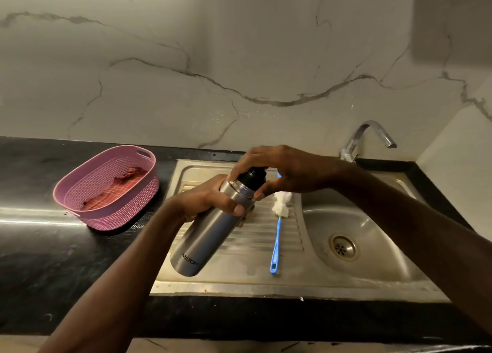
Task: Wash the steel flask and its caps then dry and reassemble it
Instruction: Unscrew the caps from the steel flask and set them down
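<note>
The steel flask (205,235) is held tilted above the sink's ribbed drainboard (266,233), its base toward me and its neck pointing up and right. My left hand (210,201) grips its upper body. My right hand (279,169) curls over the black cap (251,178) on the flask's neck, fingers and thumb around it. No other cap is visible.
A blue-handled bottle brush (278,225) with a white head lies on the drainboard. The sink basin (372,219) with its drain is at right, below the tap (372,137). A pink basket (87,193) holding a reddish cloth (114,190) stands on the black counter at left.
</note>
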